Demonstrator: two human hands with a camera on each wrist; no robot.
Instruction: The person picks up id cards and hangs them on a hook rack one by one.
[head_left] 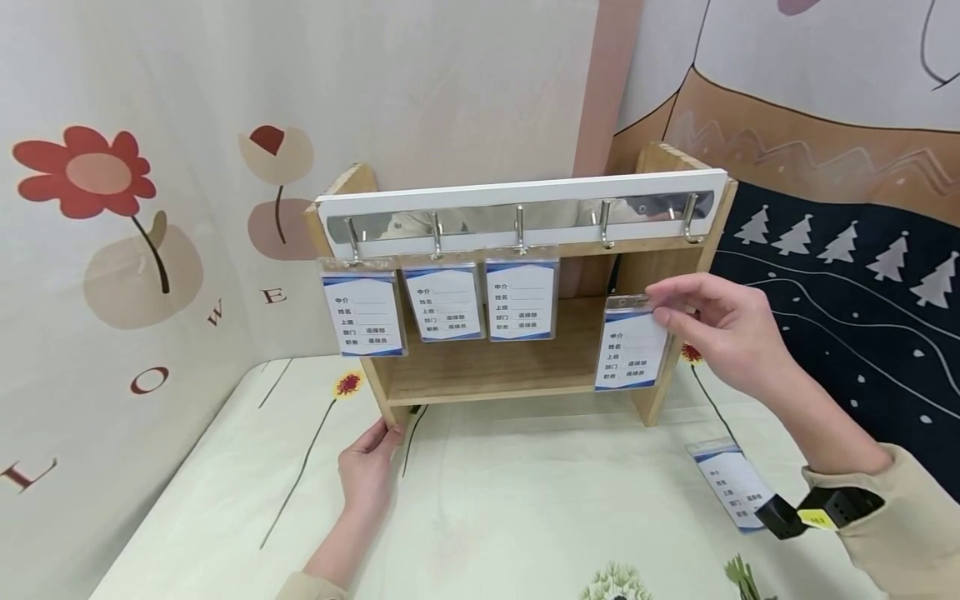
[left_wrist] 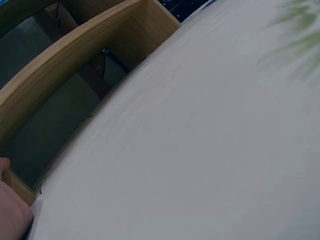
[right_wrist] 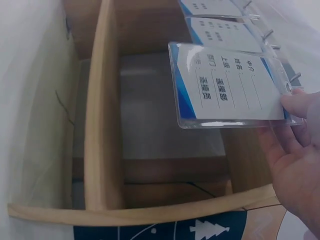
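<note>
My right hand pinches the top corner of a clear badge holder with a white and blue card, in front of the shelf's right side and below the hooks. In the right wrist view the thumb lies over that badge holder near its slotted edge. My left hand grips the lower left leg of the wooden shelf. Three badge holders hang from the left hooks: one at far left, a second, and a third. The two right hooks carry nothing.
Another badge holder lies on the white tablecloth below my right forearm. A white hook rail runs across the shelf's top front. Behind stand a printed curtain and a dark tree-patterned cloth.
</note>
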